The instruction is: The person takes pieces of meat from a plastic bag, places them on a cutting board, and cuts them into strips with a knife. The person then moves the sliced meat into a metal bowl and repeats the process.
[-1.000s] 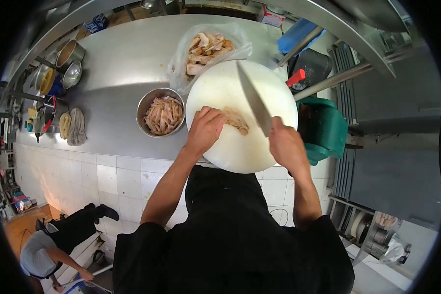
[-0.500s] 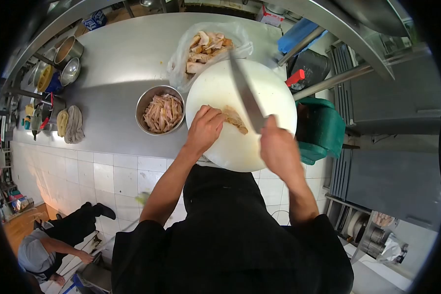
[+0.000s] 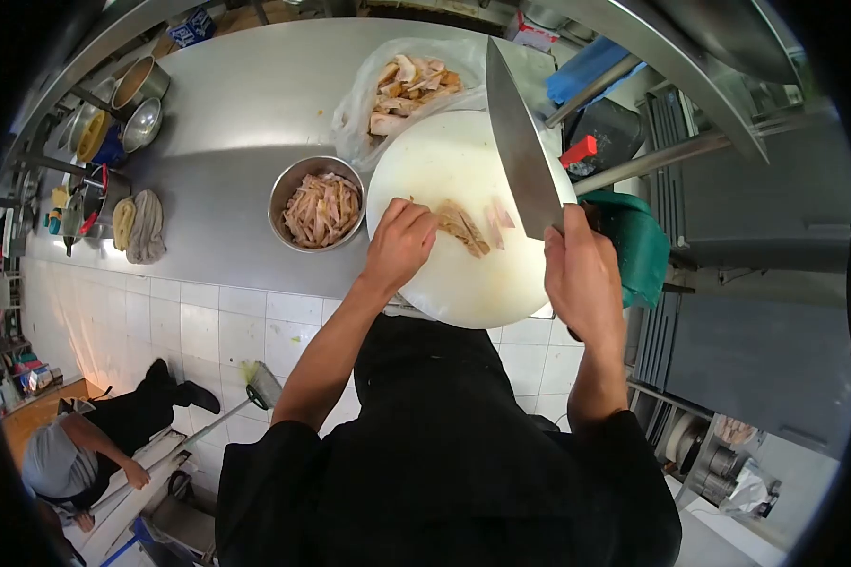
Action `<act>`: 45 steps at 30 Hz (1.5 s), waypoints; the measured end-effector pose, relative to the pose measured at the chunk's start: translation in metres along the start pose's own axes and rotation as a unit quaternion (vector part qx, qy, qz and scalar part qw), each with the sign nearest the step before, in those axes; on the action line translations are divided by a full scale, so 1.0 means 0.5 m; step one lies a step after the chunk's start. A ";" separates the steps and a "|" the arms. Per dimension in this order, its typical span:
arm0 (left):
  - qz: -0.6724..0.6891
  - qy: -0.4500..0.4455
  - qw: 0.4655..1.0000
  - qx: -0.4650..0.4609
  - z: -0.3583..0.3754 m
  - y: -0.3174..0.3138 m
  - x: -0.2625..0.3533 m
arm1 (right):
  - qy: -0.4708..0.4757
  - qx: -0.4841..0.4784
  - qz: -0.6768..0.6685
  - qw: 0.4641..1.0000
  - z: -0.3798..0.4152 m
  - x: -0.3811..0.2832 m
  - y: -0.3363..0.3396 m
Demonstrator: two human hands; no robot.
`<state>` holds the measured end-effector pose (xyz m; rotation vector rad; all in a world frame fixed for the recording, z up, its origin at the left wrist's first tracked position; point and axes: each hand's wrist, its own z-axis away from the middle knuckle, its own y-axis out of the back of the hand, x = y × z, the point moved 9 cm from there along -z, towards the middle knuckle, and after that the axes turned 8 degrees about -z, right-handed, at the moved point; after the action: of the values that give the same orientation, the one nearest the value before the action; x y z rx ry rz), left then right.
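Note:
On the round white cutting board lies a piece of cooked-looking meat with a brownish skin. The curled fingers of my left hand hold its left end against the board. Thin pale strips of meat lie just to its right, apart from it. My right hand is closed around the handle of a broad kitchen knife, its blade pointing away from me and raised right of the strips. Left of the board stands a steel bowl heaped with meat strips.
A clear plastic bag with larger meat pieces lies behind the board. Pots, bowls and cloths stand at the left of the steel counter. A green bin and metal rails border the right. A person handles a broom at lower left.
The knife has moved right, away from the meat, and the cut strips now show beside it. My left hand stays on the meat. The other person's broom has come into view.

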<state>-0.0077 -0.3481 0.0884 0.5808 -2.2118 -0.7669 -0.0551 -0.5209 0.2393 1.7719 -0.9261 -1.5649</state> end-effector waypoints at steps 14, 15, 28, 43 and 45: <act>-0.001 -0.016 1.000 0.000 -0.001 -0.005 -0.001 | -0.145 -0.095 -0.145 0.974 -0.034 0.225 -0.141; 0.015 -0.011 1.000 -0.005 0.000 -0.002 -0.003 | -0.143 -0.098 -0.145 0.974 -0.029 0.203 -0.128; 0.005 -0.003 0.999 -0.037 0.003 -0.019 -0.006 | -0.085 -0.144 0.059 0.984 -0.026 0.141 -0.190; -0.037 -0.016 0.999 -0.025 -0.008 -0.010 0.001 | -0.244 -0.207 -0.148 0.936 -0.038 0.170 -0.205; -0.018 -0.011 1.000 -0.003 -0.016 0.003 0.010 | -0.147 -0.190 -0.055 0.969 -0.045 0.156 -0.205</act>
<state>-0.0052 -0.3526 0.0962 0.6136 -2.2244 -0.8016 -0.0161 -0.5253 0.1144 1.3659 -0.6086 -1.9627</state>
